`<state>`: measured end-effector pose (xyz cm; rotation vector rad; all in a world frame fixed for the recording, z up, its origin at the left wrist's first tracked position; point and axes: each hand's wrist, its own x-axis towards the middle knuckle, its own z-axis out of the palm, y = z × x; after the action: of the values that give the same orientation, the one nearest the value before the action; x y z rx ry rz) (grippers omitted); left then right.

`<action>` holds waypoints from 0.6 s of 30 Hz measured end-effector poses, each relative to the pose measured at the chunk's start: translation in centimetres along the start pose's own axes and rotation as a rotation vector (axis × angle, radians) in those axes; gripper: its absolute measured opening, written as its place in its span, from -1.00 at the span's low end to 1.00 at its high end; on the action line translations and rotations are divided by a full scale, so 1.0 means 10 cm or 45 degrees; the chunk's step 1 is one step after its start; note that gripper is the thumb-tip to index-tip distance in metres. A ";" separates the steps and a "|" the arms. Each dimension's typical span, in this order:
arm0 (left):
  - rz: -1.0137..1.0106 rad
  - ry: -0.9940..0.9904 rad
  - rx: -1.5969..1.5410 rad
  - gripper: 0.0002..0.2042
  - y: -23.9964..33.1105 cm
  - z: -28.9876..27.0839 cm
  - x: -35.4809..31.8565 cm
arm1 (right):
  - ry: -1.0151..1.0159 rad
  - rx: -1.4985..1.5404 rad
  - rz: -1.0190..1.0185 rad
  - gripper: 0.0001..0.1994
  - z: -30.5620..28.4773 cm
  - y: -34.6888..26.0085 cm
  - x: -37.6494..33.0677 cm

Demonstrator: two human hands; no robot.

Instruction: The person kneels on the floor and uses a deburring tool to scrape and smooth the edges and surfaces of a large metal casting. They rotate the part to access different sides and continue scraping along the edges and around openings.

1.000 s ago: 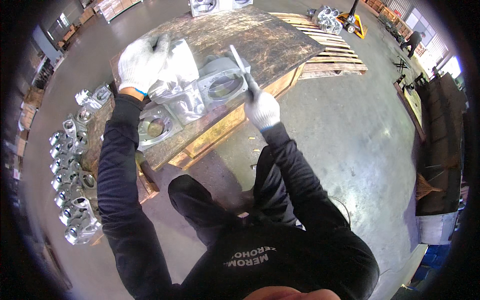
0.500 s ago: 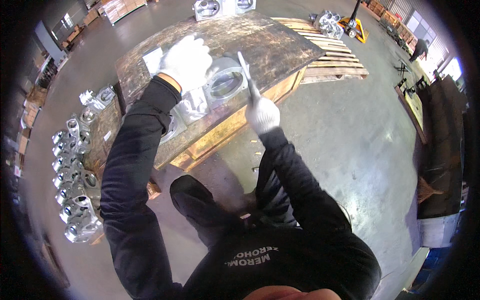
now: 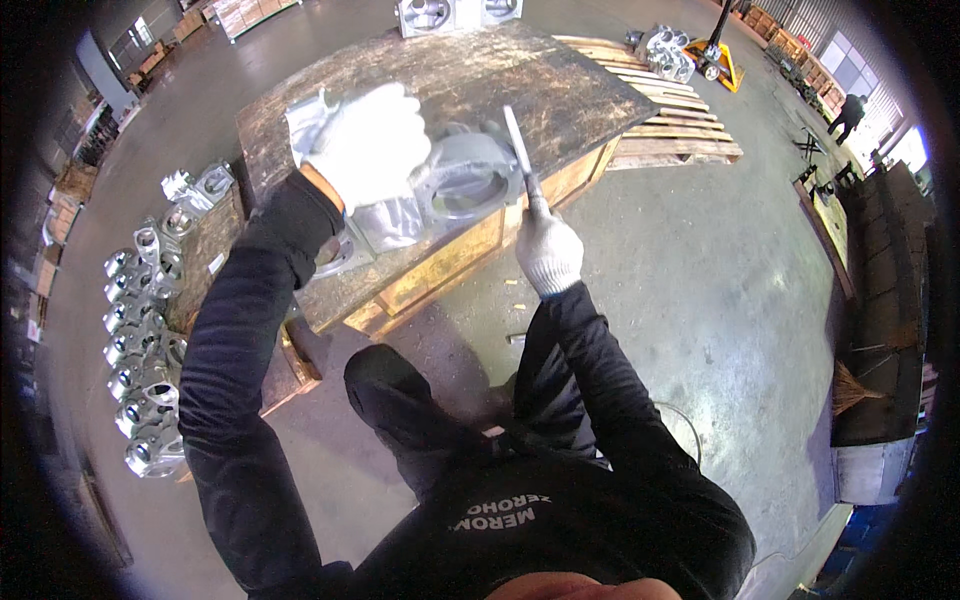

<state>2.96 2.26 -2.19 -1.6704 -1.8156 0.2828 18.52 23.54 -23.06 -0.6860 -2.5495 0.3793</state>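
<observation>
Your left hand (image 3: pixel 368 140), in a white glove, was clamped down over the top of the grey metal casting (image 3: pixel 455 185), fingers wrapped on its upper left part. The casting sat on the wooden workbench (image 3: pixel 560 90) near its front edge, round bore facing up and partly open to view.

Your right hand (image 3: pixel 548 250), also gloved, was closed around the handle of a long thin metal file (image 3: pixel 520 145). The file angled up and away from you, its shaft lying along the right side of the casting's bore rim; I couldn't tell if it was actually touching.

A second flat casting (image 3: pixel 340 255) lay on the bench just below your left wrist, partly hidden by the sleeve.

To your left, a row of shiny finished castings (image 3: pixel 140 340) stood on the floor beside a low board. Wooden pallets (image 3: pixel 670 135) lay behind the bench to the right, with a yellow pallet jack (image 3: pixel 715 50) beyond them. Another person (image 3: pixel 850 110) stood far off at the right.
</observation>
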 end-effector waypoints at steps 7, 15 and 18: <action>0.038 0.066 0.015 -0.78 -0.03 0.04 0.05 | 0.078 0.146 -0.091 -0.31 -0.07 -0.02 0.02; 0.116 0.232 -0.055 -0.76 -0.02 -0.01 0.07 | 0.299 0.306 -0.225 -0.34 -0.16 -0.04 0.11; 0.072 0.077 -0.027 -0.73 -0.02 -0.02 0.09 | 0.039 0.300 -0.085 -0.32 -0.13 -0.02 0.08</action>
<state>2.95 3.06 -1.65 -1.7283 -1.7350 0.2352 18.46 23.95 -21.59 -0.5132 -2.4397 0.6295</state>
